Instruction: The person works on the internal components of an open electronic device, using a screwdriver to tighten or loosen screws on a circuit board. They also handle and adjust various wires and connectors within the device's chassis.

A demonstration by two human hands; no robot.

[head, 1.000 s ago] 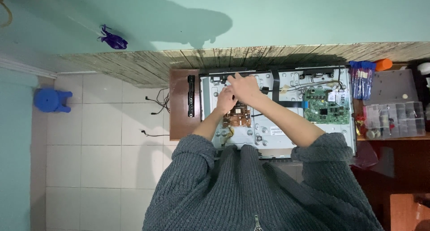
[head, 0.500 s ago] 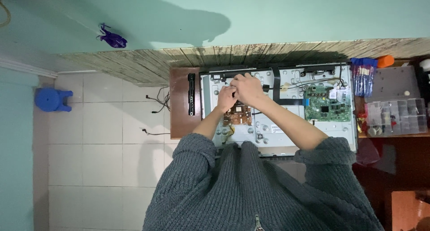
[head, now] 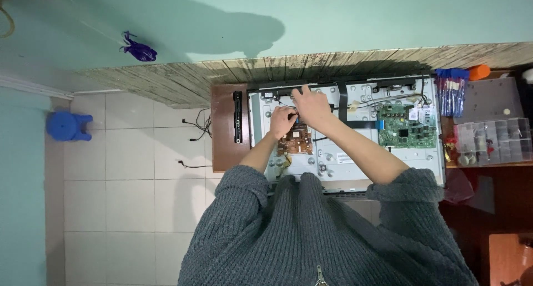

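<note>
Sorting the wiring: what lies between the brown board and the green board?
In the head view, bare grey metal panel separates the brown board from the green board, crossed by the right forearm.

one head view only — looking straight down from well above the opened panel and floor.

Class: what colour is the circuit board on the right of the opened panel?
Green circuit board, seen in the head view.
</note>
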